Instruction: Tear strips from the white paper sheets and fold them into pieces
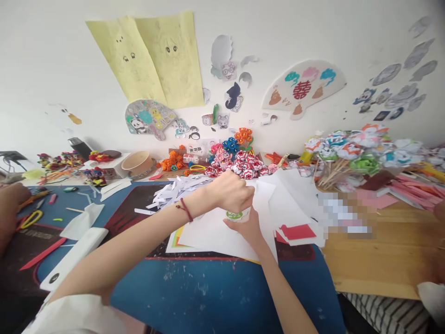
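Observation:
My right hand (248, 227) is wrapped around a drink bottle (238, 215) with a white and green printed label, low over the paper. Over the top of the bottle my left hand (232, 191) is closed in a fist; its fingers hide the bottle's upper end, and the cap cannot be seen. A dark red cord bracelet (184, 210) circles my left wrist. Beneath both hands lie white paper sheets (212, 239), with yellow, green and orange sheets showing at the edge. A pile of white paper strips (174, 191) lies beyond my left forearm.
At left are another person's hand (14, 195), yellow-handled scissors (31, 220) and a long white device (74, 257). Folded paper flowers (245, 165) line the wall. Red paper (299, 232) and flowers on sticks (347, 148) are at right, above a wooden table (375, 264).

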Demonstrator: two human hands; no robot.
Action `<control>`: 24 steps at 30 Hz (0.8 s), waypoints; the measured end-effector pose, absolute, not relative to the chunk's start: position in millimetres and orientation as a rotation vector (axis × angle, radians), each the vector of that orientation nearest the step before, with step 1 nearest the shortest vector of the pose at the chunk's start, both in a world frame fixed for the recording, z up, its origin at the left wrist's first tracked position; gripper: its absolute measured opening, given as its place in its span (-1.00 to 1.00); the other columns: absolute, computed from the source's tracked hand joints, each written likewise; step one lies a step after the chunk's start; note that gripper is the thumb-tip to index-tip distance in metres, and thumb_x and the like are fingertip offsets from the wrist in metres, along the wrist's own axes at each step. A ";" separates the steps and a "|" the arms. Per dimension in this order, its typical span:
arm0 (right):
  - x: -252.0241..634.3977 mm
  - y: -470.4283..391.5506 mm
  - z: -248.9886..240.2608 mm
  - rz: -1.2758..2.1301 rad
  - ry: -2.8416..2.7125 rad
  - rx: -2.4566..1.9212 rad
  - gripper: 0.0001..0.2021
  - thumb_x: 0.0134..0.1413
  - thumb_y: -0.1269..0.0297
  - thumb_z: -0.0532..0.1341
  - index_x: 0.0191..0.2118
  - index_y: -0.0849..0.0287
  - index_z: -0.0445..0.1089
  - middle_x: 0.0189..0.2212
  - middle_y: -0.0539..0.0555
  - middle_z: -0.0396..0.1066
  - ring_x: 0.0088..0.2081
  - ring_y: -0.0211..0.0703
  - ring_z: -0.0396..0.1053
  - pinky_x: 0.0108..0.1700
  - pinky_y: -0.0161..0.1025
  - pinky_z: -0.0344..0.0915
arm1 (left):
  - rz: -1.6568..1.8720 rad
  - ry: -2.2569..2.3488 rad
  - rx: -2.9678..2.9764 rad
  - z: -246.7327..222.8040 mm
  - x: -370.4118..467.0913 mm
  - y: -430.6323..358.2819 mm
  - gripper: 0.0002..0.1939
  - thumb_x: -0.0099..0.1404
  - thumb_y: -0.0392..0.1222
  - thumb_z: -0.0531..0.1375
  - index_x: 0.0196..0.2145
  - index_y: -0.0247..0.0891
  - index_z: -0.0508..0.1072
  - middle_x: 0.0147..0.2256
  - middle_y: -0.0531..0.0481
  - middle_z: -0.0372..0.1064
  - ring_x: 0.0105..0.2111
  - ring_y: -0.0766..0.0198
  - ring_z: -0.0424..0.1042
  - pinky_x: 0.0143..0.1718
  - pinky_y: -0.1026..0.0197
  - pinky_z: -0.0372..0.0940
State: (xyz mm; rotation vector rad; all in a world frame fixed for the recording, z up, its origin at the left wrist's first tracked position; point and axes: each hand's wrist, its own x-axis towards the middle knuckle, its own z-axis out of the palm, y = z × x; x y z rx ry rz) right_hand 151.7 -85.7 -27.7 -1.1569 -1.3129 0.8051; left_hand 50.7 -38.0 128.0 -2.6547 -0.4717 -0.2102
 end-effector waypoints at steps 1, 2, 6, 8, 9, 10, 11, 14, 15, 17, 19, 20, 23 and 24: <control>151.5 -86.2 -27.7 0.776 -1.310 -1.178 -0.38 -0.36 0.09 0.43 -0.10 0.15 0.27 -0.35 0.05 0.50 -0.35 -0.02 0.46 -0.36 -0.15 0.42 | -0.225 -0.516 -2.652 125.6 51.8 -39.2 -0.68 0.23 -0.17 -0.03 -0.55 -0.31 0.41 -0.67 -0.09 0.31 -0.73 0.27 0.19 -0.61 0.24 -0.11; 151.2 -86.8 -27.5 0.742 -1.310 -1.197 -0.39 -0.38 0.08 0.43 -0.13 0.15 0.27 -0.37 0.05 0.49 -0.36 -0.02 0.46 -0.38 -0.16 0.41 | -0.241 -0.556 -2.646 123.6 52.8 -41.0 -0.69 0.22 -0.18 -0.02 -0.55 -0.31 0.41 -0.67 -0.10 0.31 -0.73 0.27 0.19 -0.61 0.24 -0.11; 146.7 -90.0 -25.3 0.614 -1.299 -1.256 -0.40 -0.41 0.04 0.42 -0.17 0.13 0.26 -0.40 0.04 0.50 -0.37 -0.01 0.46 -0.38 -0.18 0.41 | -0.269 -0.661 -2.609 119.7 55.2 -49.9 -0.72 0.21 -0.17 0.00 -0.52 -0.32 0.41 -0.65 -0.12 0.32 -0.72 0.25 0.22 -0.63 0.24 -0.12; 142.4 -91.9 -24.8 0.558 -1.271 -1.301 -0.41 -0.39 0.02 0.40 -0.17 0.11 0.25 -0.40 0.05 0.50 -0.35 0.00 0.47 -0.36 -0.18 0.42 | -0.269 -0.664 -2.601 118.6 56.1 -52.7 -0.72 0.22 -0.17 -0.01 -0.50 -0.32 0.41 -0.64 -0.12 0.32 -0.71 0.23 0.24 -0.64 0.25 -0.11; 140.1 -92.7 -25.0 0.525 -1.252 -1.325 -0.42 -0.39 0.02 0.40 -0.18 0.11 0.26 -0.40 0.05 0.50 -0.34 0.00 0.47 -0.35 -0.19 0.42 | -0.270 -0.658 -2.599 118.2 56.4 -53.3 -0.72 0.23 -0.17 -0.02 -0.49 -0.33 0.41 -0.64 -0.11 0.31 -0.71 0.23 0.24 -0.65 0.25 -0.11; 138.1 -93.4 -25.3 0.489 -1.231 -1.345 -0.42 -0.40 0.02 0.39 -0.18 0.10 0.26 -0.40 0.05 0.49 -0.34 0.01 0.47 -0.35 -0.18 0.42 | -0.273 -0.646 -2.597 117.9 56.4 -53.1 -0.71 0.23 -0.17 -0.03 -0.48 -0.33 0.40 -0.65 -0.10 0.30 -0.71 0.23 0.24 -0.65 0.25 -0.10; 136.9 -93.9 -25.6 0.455 -1.214 -1.359 -0.42 -0.40 0.02 0.39 -0.18 0.10 0.26 -0.40 0.05 0.49 -0.34 0.01 0.47 -0.35 -0.18 0.41 | -0.276 -0.629 -2.597 117.9 56.0 -52.3 -0.71 0.24 -0.17 -0.04 -0.48 -0.33 0.40 -0.65 -0.09 0.29 -0.71 0.24 0.23 -0.65 0.26 -0.10; 140.6 -95.4 -24.3 0.449 -1.220 -1.338 -0.43 -0.39 0.04 0.39 -0.18 0.11 0.26 -0.41 0.04 0.47 -0.37 -0.01 0.45 -0.36 -0.17 0.41 | -0.263 -0.479 -2.614 121.6 51.2 -47.6 -0.65 0.30 -0.16 -0.10 -0.50 -0.32 0.36 -0.66 -0.06 0.26 -0.71 0.30 0.19 -0.63 0.26 -0.08; 145.0 -96.5 -22.5 0.496 -1.254 -1.301 -0.44 -0.38 0.04 0.40 -0.18 0.11 0.27 -0.41 0.03 0.46 -0.37 -0.03 0.44 -0.36 -0.17 0.40 | -0.254 -0.398 -2.623 124.1 48.3 -46.5 -0.62 0.33 -0.14 -0.12 -0.50 -0.32 0.35 -0.65 -0.05 0.25 -0.70 0.32 0.18 -0.63 0.25 -0.07; 157.4 -101.0 -16.6 0.648 -1.368 -1.171 -0.46 -0.39 0.08 0.41 -0.20 0.13 0.28 -0.41 0.01 0.45 -0.38 -0.04 0.43 -0.35 -0.16 0.40 | -0.253 -0.230 -2.628 129.8 41.8 -47.5 -0.57 0.36 -0.05 -0.15 -0.50 -0.30 0.33 -0.64 -0.03 0.25 -0.67 0.33 0.19 -0.60 0.23 -0.02; 171.8 -108.2 -8.9 0.798 -1.524 -1.019 -0.40 -0.42 0.14 0.43 -0.13 0.14 0.29 -0.36 0.00 0.44 -0.33 -0.03 0.42 -0.31 -0.15 0.40 | -0.292 -0.100 -2.609 134.1 35.9 -53.9 -0.54 0.35 0.05 -0.15 -0.51 -0.28 0.31 -0.63 -0.02 0.24 -0.64 0.31 0.21 -0.59 0.21 0.01; 178.3 -112.3 -5.2 0.885 -1.621 -0.953 -0.39 -0.43 0.17 0.44 -0.12 0.13 0.30 -0.36 -0.01 0.43 -0.33 -0.03 0.42 -0.32 -0.15 0.40 | -0.324 -0.045 -2.595 134.9 33.9 -58.8 -0.53 0.33 0.08 -0.14 -0.53 -0.26 0.30 -0.64 -0.01 0.23 -0.64 0.31 0.20 -0.59 0.20 0.00; 190.0 -121.7 1.0 1.049 -1.734 -0.863 -0.45 -0.44 0.20 0.44 -0.18 0.13 0.33 -0.40 -0.03 0.41 -0.37 -0.05 0.40 -0.39 -0.19 0.38 | -0.448 -0.081 -2.560 132.1 32.4 -73.4 -0.58 0.26 0.03 -0.10 -0.62 -0.23 0.26 -0.70 0.03 0.12 -0.69 0.30 0.13 -0.63 0.17 -0.07; 190.8 -122.9 0.9 1.055 -1.735 -0.868 -0.47 -0.44 0.21 0.44 -0.20 0.13 0.33 -0.41 -0.04 0.41 -0.37 -0.06 0.39 -0.40 -0.19 0.37 | -0.473 -0.140 -2.548 130.1 33.0 -76.5 -0.61 0.23 0.00 -0.09 -0.63 -0.22 0.26 -0.71 0.04 0.10 -0.71 0.30 0.10 -0.64 0.17 -0.08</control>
